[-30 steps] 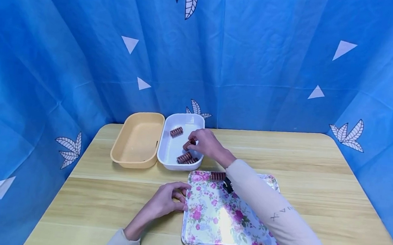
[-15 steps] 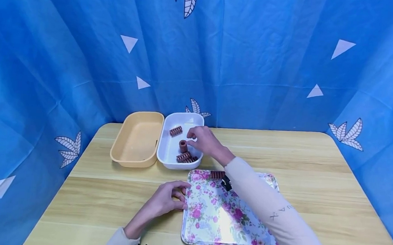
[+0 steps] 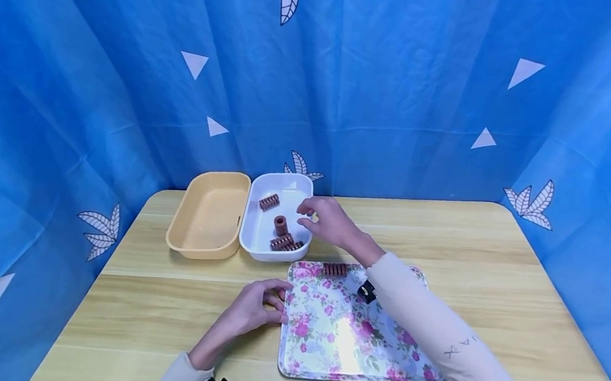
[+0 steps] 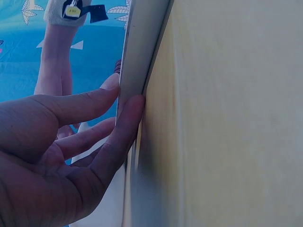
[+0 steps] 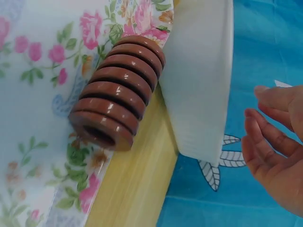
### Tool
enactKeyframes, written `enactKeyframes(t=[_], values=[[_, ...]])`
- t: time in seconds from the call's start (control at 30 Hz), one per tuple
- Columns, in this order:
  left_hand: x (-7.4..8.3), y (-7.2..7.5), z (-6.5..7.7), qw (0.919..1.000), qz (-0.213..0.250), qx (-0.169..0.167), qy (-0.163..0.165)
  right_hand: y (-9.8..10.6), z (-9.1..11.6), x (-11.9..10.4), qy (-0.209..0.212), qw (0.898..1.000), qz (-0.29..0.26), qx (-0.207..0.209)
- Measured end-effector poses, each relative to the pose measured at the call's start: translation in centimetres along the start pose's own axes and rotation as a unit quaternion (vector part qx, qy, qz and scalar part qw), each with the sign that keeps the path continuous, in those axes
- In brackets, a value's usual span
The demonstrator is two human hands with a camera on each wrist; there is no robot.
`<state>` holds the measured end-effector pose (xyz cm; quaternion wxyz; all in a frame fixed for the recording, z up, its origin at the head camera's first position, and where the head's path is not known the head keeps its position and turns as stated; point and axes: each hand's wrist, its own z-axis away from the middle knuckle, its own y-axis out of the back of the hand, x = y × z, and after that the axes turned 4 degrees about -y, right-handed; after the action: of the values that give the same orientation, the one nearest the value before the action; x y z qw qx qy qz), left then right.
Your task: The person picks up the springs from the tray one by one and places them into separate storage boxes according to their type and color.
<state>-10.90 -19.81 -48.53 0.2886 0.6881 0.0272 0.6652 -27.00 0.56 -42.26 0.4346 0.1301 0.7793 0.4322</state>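
Five glossy brown coil springs in play: four inside the oblong white plastic bin (image 3: 255, 228), and one lone spring (image 3: 334, 270) on its side at eleven o'clock on the rectangular, flower-printed tray (image 3: 320, 347). In the bin, one spring lies at eleven o'clock (image 3: 269, 202), the upright spring (image 3: 280, 227) stands near the middle, and two overlap at five.

Right hand (image 3: 332, 222) is at the bin's three o'clock rim, thumb and fingers spread, nothing between them. Left hand (image 3: 255, 306) pinches the tray's rim at nine o'clock.

Danger spots? That upright spring looks likeliest to topple if a fingertip clips its top. A tug from the left hand might set the lone spring rolling, and a low sweep of the pale right sleeve (image 3: 436, 314) could knock it off the edge.
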Motion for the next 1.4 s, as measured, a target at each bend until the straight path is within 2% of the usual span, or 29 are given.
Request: enactKeyframes(t=[0.1, 0.67, 0.9, 1.17, 1.4], values=[[0.1, 0.1, 0.0, 1.0, 0.005, 0.001, 0.005, 0.6, 0.7, -0.1, 0.013, 1.0, 0.0, 0.008], [0.0, 0.1, 0.2, 1.0, -0.003, -0.004, -0.003, 3.3, 5.9, -0.1, 0.015, 0.999, -0.033, 0.032], [0.3, 0.1, 0.1, 0.9999, 0.013, -0.002, 0.005, 4.0, 8.0, -0.2, 0.031, 0.997, -0.042, 0.05], [0.4, 0.1, 0.0, 0.9998, 0.018, 0.0, 0.006, 4.7, 10.6, 0.0, 0.017, 0.997, -0.05, 0.056], [0.4, 0.0, 0.0, 0.9996, 0.025, 0.001, 0.009, 5.6, 13.0, 0.4, 0.022, 0.996, -0.048, 0.066]])
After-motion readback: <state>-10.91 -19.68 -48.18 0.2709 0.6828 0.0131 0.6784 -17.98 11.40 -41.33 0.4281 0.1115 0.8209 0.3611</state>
